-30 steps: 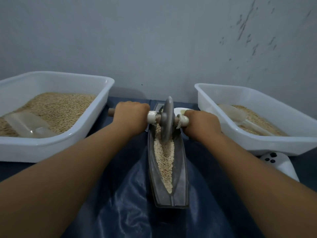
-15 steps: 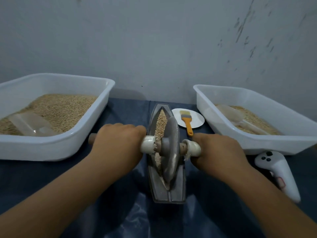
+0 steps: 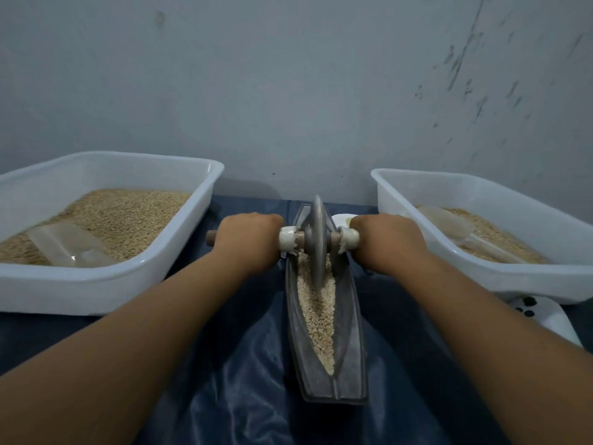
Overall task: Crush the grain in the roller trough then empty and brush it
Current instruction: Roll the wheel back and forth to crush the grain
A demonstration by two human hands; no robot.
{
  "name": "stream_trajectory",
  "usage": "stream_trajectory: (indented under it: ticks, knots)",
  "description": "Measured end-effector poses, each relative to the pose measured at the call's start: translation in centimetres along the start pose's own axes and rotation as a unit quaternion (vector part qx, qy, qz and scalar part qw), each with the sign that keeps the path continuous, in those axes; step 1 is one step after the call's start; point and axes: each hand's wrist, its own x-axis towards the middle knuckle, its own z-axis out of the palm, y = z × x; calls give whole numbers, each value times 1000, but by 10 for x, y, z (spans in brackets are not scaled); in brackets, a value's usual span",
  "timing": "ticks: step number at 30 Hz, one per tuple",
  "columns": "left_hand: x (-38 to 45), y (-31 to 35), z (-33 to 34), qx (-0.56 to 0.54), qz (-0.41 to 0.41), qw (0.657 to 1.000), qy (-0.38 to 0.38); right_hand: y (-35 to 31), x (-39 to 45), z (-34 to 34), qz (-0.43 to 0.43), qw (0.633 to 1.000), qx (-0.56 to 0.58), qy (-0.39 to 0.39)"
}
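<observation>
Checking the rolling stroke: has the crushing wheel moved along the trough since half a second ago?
Yes. The wheel has rolled from the near end of the trough to its far end.

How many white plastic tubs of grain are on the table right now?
2. One white tub sits on the left beside the left arm; the other tub sits on the right beside the right arm. Both hold grain and a clear scoop. None appears hidden.

the trough [image 3: 348, 364] lies lengthwise in the middle of the table [image 3: 38, 335], with grain [image 3: 317, 313] in it. the wheel [image 3: 317, 239] stands in its far end, a hand on the axle at each side: left hand [image 3: 247, 239], right hand [image 3: 388, 242]. a tub [image 3: 96, 290] sits left, another tub [image 3: 481, 281] right, each holding grain and a scoop.
</observation>
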Motion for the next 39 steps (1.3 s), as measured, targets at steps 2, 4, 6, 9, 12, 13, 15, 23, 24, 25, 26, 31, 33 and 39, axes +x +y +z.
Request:
stream_trajectory:
  ticks: [2, 4, 6, 9, 12, 13, 15, 23, 24, 25, 26, 31, 33, 39]
  knots:
    - [-1, 2, -1, 18, 8, 1000, 21, 2, -4, 6, 14, 1000, 24, 7]
    - [-2, 6, -6, 32, 19, 999, 24, 2, -12, 11, 32, 998, 49, 21]
    - [-5, 11, -15, 42, 30, 998, 21, 2, -24, 11, 40, 996, 70, 23]
    - [-24, 16, -30, 34, 31, 999, 1, -3, -47, 0, 34, 996, 78, -7]
    - [-56, 19, -45, 23, 26, 999, -15, -6, -79, -19, 12, 998, 52, -16]
    - [-67, 19, -50, 21, 24, 999, -13, -6, -92, -26, 4, 999, 42, -9]
    - [-87, 18, -59, 20, 27, 999, 15, -5, -115, -38, -7, 1000, 17, 17]
    - [-57, 14, -37, 23, 37, 999, 17, -7, -84, -15, 26, 999, 15, 24]
    - [-43, 13, -30, 26, 36, 999, 15, -7, -69, -7, 35, 998, 21, 38]
    - [-30, 12, -24, 32, 34, 999, 17, -6, -54, 0, 41, 998, 27, 50]
    - [-17, 10, -19, 36, 30, 999, 22, -5, -40, 5, 43, 997, 33, 60]
    - [21, 7, -6, 38, 16, 999, 35, 3, 4, 13, 46, 997, 33, 55]
    - [17, 7, -7, 32, 14, 999, 20, 2, 3, 9, 42, 998, 24, 39]
    - [-45, 11, -28, -1, 23, 999, -30, -8, -57, -14, 1, 1000, -11, 24]
